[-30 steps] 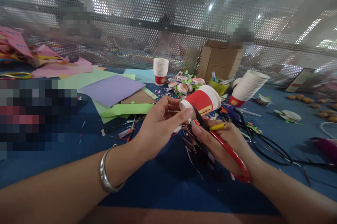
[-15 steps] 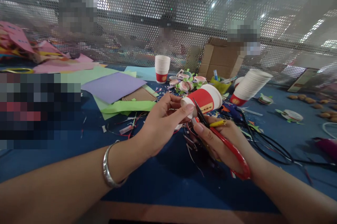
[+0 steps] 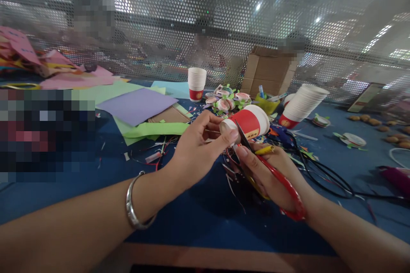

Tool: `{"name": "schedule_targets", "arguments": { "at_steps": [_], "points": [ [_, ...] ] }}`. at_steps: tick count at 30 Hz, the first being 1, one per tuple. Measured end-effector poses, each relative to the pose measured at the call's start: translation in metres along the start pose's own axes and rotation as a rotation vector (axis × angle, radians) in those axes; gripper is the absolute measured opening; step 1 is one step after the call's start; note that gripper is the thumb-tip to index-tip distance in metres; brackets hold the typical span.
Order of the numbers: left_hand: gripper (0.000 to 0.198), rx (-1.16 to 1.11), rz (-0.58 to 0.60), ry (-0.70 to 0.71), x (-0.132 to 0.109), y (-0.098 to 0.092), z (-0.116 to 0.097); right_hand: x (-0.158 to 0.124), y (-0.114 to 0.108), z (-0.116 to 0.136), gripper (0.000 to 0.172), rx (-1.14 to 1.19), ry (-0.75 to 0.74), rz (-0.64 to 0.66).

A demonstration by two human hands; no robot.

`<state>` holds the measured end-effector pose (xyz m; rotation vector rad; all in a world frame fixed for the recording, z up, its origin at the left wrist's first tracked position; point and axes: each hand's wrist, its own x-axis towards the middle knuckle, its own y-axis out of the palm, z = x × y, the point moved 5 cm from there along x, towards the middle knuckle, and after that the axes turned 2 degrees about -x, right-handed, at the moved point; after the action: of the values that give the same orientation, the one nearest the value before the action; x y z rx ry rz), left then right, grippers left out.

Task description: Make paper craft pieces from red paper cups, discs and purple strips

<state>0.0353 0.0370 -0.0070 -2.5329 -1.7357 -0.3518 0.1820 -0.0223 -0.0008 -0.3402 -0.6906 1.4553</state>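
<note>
My left hand (image 3: 205, 140) grips a red and white paper cup (image 3: 251, 120) by its base end, the cup tipped on its side with its mouth toward the right. In my right hand (image 3: 272, 170) are scissors (image 3: 283, 185) with a red handle and dark blades. One blade lies across the cup's wall near the base, close to my left thumb. A yellow piece (image 3: 264, 150) shows by the scissors' pivot; I cannot tell what it belongs to. My right fingers partly hide the lower blade and the other handle loop.
Stacked paper cups (image 3: 197, 83) stand at the back, and a leaning stack (image 3: 303, 104) is at right. Small paper crafts (image 3: 224, 100) are piled between them. Purple paper (image 3: 137, 104) lies left. A black cable (image 3: 320, 177) crosses the right side. Paper scraps litter the blue tabletop (image 3: 198, 230).
Both hands keep nearly the same place. The cup and scissors have shifted only slightly, with the blade still across the cup near its base.
</note>
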Motion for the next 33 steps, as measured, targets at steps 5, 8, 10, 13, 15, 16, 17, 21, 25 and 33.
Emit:
{"name": "schedule_targets", "arguments": {
  "at_steps": [5,8,10,13,15,16,17,21,25,33],
  "points": [
    [0.024,0.053,-0.006,0.091,-0.004,0.0,-0.006,-0.002,0.001,-0.001,0.047,0.011,0.009,0.022],
    [0.021,0.081,0.012,0.165,-0.007,0.002,-0.009,-0.005,0.0,0.0,0.048,-0.002,0.014,0.006],
    [0.019,0.108,0.014,0.213,-0.008,0.002,-0.012,-0.007,-0.002,0.002,0.05,-0.015,0.02,-0.017],
    [0.017,0.198,0.006,0.278,-0.009,0.0,-0.014,-0.009,-0.002,0.004,0.051,-0.02,0.026,-0.021],
    [0.018,0.289,0.006,0.329,-0.008,-0.002,-0.015,-0.01,-0.001,0.002,0.053,-0.002,0.066,-0.002],
    [0.02,0.338,0.009,0.354,-0.008,-0.003,-0.016,-0.01,0.0,0.001,0.053,0.008,0.087,0.006],
    [0.022,0.378,0.012,0.381,-0.008,-0.004,-0.017,-0.01,0.0,0.0,0.053,0.012,0.098,0.007],
    [0.025,0.333,0.025,0.371,-0.006,-0.004,-0.017,-0.008,-0.004,0.002,0.047,-0.039,0.039,-0.032],
    [0.036,0.033,0.013,0.145,0.0,-0.004,-0.007,-0.004,-0.006,0.003,0.047,-0.075,-0.021,-0.022],
    [0.027,-0.378,-0.002,-0.203,0.007,-0.003,0.013,-0.001,-0.001,-0.006,0.045,-0.106,-0.034,0.043]
  ]
}}
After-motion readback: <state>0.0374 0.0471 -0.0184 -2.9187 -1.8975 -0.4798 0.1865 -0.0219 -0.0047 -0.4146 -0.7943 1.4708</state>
